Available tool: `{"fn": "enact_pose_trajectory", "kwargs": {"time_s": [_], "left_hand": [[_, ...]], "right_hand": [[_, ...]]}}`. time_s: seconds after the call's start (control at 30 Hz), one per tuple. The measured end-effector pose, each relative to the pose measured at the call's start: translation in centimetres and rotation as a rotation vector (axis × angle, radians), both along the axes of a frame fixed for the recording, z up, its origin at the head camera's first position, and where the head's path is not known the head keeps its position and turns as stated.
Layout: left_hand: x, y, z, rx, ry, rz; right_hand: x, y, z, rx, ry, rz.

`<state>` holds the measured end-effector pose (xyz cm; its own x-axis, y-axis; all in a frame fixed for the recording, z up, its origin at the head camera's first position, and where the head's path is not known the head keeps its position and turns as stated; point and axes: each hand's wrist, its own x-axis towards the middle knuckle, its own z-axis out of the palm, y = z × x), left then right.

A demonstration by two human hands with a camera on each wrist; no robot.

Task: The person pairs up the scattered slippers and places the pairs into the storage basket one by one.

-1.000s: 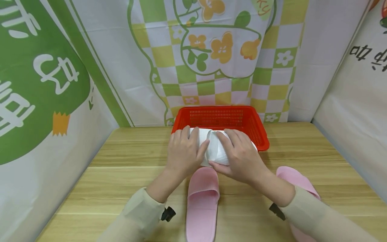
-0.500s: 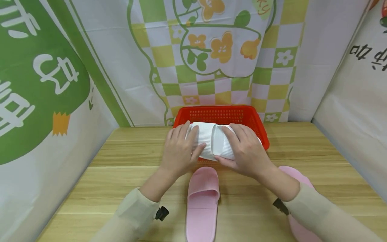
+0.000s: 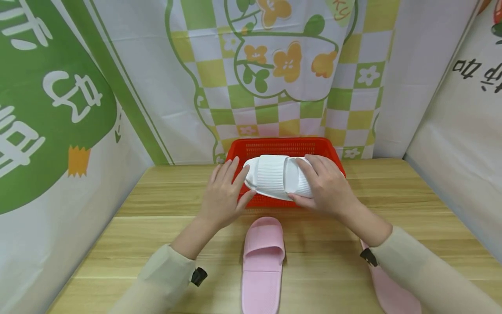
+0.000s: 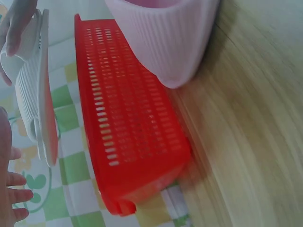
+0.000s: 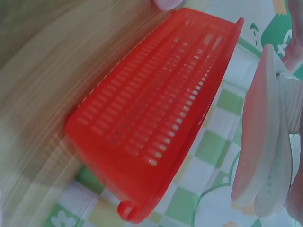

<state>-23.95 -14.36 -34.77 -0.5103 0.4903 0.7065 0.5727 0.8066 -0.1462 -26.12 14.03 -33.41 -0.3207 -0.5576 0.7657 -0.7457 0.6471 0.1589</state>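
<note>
White slippers point(image 3: 280, 176), pair, stacked sole to sole: carried up and away from the near tabletop edge since the earlier frames, now held in the air above the red basket point(image 3: 333, 159), clear of its rim and not yet set inside. Right hand point(image 3: 327, 187): grip closed over the heel end of the pair, fingers across the ribbed strap and thumb beneath. Left hand point(image 3: 221, 196): has come off the pair; fingers straight and spread, holding nothing, the thumb near or just touching the toe end, contact not certain. Left wrist view shows the pair edge-on above the basket's slotted wall, with fingertips of the right hand at the top corner. Red basket: perforated plastic, standing at the far side of the tabletop point(image 3: 164, 205) against the patterned backdrop point(image 3: 274, 65); its inside, where visible, holds nothing. Pink slipper point(image 3: 262, 261): lying flat, toe toward the basket, near the middle of the tabletop, untouched. Second pink slipper point(image 3: 392, 292): at the right, largely hidden under the right sleeve. Progress, as judged: the white pair is lifted and brought over the basket; lowering it in remains, and both pink slippers lie outside.
</note>
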Motion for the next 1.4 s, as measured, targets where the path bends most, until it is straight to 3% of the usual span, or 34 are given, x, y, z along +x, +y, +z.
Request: {"fn": "enact_pose_trajectory", "kwargs": {"time_s": [0.23, 0.5, 0.83, 1.07, 1.4], "left_hand": [[-1.0, -1.8, -1.3, -0.017, -0.043, 0.018], [-2.0, -3.5, -2.6, -0.072, -0.168, 0.088], [-2.3, -4.0, -3.2, -0.109, -0.276, 0.147], [-2.7, -4.1, -3.5, -0.173, -0.389, 0.194], [-3.6, -4.5, -4.1, -0.167, -0.439, 0.215]], "right_hand": [[-1.4, 0.7, 0.3, 0.012, 0.005, 0.006], [-3.0, 0.4, 0.8, 0.024, 0.018, 0.021], [-4.9, 0.3, 0.8, 0.091, 0.001, 0.013], [-6.1, 0.3, 0.5, 0.124, -0.008, 0.014], [-7.4, 0.2, 0.4, 0.162, -0.040, 0.024]]}}
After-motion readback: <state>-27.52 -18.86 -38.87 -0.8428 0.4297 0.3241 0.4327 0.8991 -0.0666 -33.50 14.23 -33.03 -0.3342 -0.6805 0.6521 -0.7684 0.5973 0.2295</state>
